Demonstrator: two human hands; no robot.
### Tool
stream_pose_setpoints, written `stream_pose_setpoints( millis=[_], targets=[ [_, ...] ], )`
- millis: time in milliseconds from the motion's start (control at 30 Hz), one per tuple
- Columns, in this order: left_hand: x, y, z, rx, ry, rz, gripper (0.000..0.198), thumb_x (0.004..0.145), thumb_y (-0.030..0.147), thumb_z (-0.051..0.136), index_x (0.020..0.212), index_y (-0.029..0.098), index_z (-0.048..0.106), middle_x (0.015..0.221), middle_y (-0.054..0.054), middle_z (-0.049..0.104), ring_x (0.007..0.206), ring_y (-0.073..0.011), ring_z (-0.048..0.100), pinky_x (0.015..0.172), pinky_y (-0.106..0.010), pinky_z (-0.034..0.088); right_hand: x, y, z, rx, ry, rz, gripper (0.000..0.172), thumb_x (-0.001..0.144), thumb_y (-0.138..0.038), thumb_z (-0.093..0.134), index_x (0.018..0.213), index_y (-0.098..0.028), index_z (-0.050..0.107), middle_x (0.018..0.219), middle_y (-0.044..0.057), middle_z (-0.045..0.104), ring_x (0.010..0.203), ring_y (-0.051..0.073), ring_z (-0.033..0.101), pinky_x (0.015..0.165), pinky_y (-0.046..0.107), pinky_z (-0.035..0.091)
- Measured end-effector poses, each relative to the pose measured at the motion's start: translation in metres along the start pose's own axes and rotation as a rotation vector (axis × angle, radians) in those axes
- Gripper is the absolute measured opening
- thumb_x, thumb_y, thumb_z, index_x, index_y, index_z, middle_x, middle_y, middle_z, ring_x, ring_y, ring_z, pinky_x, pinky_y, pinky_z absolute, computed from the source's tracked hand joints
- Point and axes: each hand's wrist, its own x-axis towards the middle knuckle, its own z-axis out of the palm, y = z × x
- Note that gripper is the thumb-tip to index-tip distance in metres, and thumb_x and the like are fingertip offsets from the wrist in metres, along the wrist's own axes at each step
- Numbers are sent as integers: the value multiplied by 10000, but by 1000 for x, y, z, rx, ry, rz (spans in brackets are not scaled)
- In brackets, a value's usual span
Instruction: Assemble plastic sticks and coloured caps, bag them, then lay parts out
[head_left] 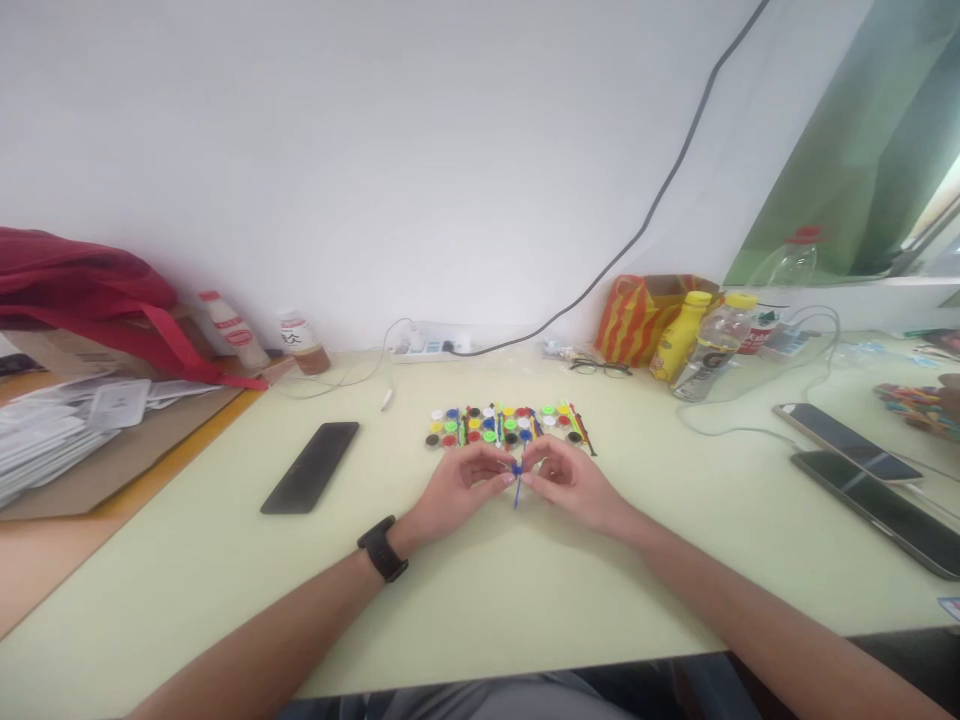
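Observation:
My left hand (466, 482) and my right hand (571, 482) meet above the middle of the table, fingertips pinched on a small blue piece with a thin stem (517, 488). The stem points down toward me between the thumbs. Its exact kind is too small to make out. Just beyond my fingers lie rows of small round coloured discs (489, 424) in white, blue, black, yellow, red and green. Thin coloured sticks (579, 428) lie between and beside these rows. My hands hide part of the nearest row.
A black phone (310, 468) lies left; two more phones (877, 510) lie right with a cable. Along the wall stand bottles (304, 342), a power strip (427, 345), eyeglasses (600, 368) and a striped bag (637, 320). Papers (52, 440) and a red bag (82, 285) are far left.

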Motion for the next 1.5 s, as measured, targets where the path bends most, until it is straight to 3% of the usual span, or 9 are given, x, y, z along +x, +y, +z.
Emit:
stream_pose_setpoints(
  millis=[200,300,433,600,833,1100,1200,1333,1500],
  targets=[
    [0,2,0,9,10,2,240,892,325,807,1064,170,743,1036,-88,740,978,-219,730,928,-368,604,-5,-6,-1,-65,88,-56,398,968,-426,662,1326,-279,569,1000,13,612,667,131,543,632,298,458],
    [0,2,0,13,19,11,231,894,321,805,1059,171,743,1051,-92,741,990,-218,726,927,-365,605,-5,-6,-6,-73,11,-16,391,1037,-518,514,892,-210,708,828,21,601,646,142,523,636,310,427],
    [0,-1,-1,23,27,15,222,897,312,804,1057,171,744,1067,-98,740,1006,-218,722,935,-363,602,-1,-6,-11,-26,-121,36,675,1052,-598,426,506,-203,468,533,-6,434,552,137,427,608,316,368],
    [0,0,-1,9,11,6,225,895,313,806,1053,168,738,1052,-91,742,986,-212,730,934,-362,601,1,-8,-4,124,-18,55,408,892,-558,744,820,-212,540,754,-30,552,618,116,470,592,267,390],
    [0,0,-1,1,-2,-9,257,868,326,831,1050,169,740,1062,-94,749,977,-220,734,944,-383,599,0,-3,-1,91,-72,32,312,919,-491,729,989,-225,581,945,5,613,639,110,524,606,274,456],
    [0,3,0,-7,12,-5,251,878,338,822,1047,172,739,1053,-93,751,992,-225,734,954,-384,601,-5,-6,-1,-64,49,-53,484,978,-489,630,1398,-292,494,957,11,597,658,133,527,632,289,477],
    [-1,3,0,-9,8,-9,256,883,341,817,1056,170,737,1063,-95,748,1008,-228,730,955,-384,600,-5,-4,-4,-110,49,-47,327,1018,-529,544,1112,-242,668,921,20,603,661,136,519,654,300,462],
    [-1,1,-1,11,17,-2,242,892,334,809,1052,168,735,1084,-99,743,1026,-223,719,947,-369,601,-1,1,-9,-158,-19,1,670,1065,-597,369,532,-206,482,567,5,463,571,147,454,629,320,408],
    [-1,1,0,9,12,-2,250,887,341,813,1044,163,734,1049,-95,745,984,-216,726,938,-373,603,1,-2,-6,-63,28,-26,438,930,-595,665,750,-219,533,702,-13,538,634,149,493,607,291,426]
  ],
)
